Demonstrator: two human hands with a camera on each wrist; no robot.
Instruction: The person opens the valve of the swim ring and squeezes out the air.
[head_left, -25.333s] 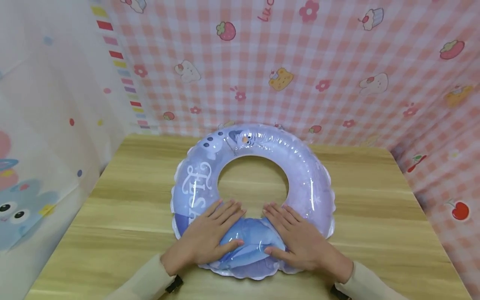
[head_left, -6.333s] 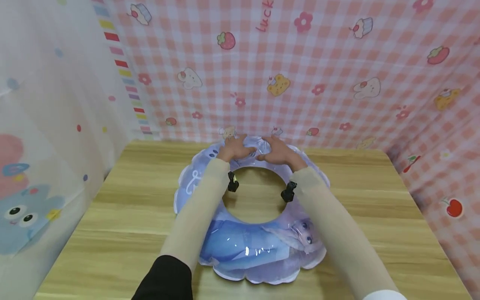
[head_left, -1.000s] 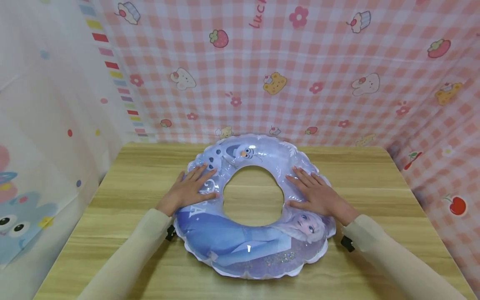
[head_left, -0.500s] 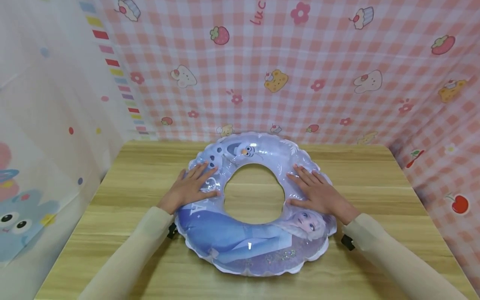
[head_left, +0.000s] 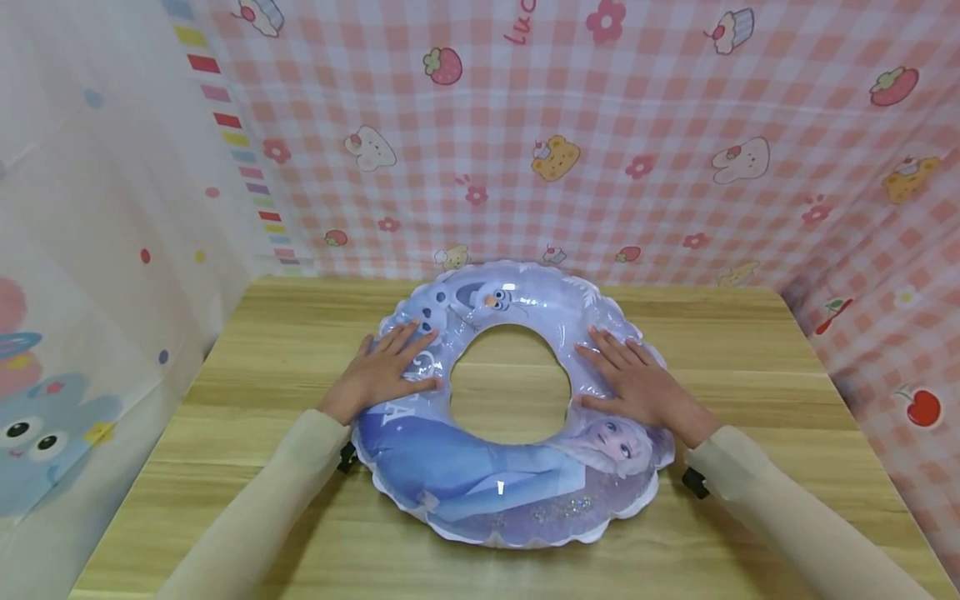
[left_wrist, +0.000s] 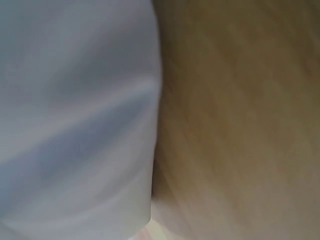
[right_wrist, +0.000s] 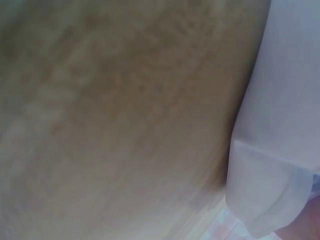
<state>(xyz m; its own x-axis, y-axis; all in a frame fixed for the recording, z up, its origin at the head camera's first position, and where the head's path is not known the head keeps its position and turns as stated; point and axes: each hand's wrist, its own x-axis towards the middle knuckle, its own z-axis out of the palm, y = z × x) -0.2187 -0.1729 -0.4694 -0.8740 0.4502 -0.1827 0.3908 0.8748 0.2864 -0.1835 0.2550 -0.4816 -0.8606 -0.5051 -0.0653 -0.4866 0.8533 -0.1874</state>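
Note:
An inflated swim ring (head_left: 502,487) in blue and lilac, with printed cartoon figures and a scalloped edge, lies flat on the table. My left hand (head_left: 378,375) rests on its left side, fingers spread, covering part of the white lettering. On the right side rests my right hand (head_left: 637,383), its fingers also spread and pointing up and inward. Neither hand curls round the ring. The left wrist view shows the pale edge of the swim ring (left_wrist: 75,110) close up and blurred. In the right wrist view the ring's pale edge (right_wrist: 280,90) fills the right, with a bit of hand below.
The wood-grain table (head_left: 750,358) shows through the ring's hole and all around it. A pink checked curtain (head_left: 487,125) hangs right behind the ring's far edge. A white patterned curtain (head_left: 97,208) closes off the left. Dark wrist devices sit under both cuffs.
Both hands lay on the ring's near part at first, then on its far part, and now lie on its two sides. Over the last second they have stayed nearly still; the view shifts slightly.

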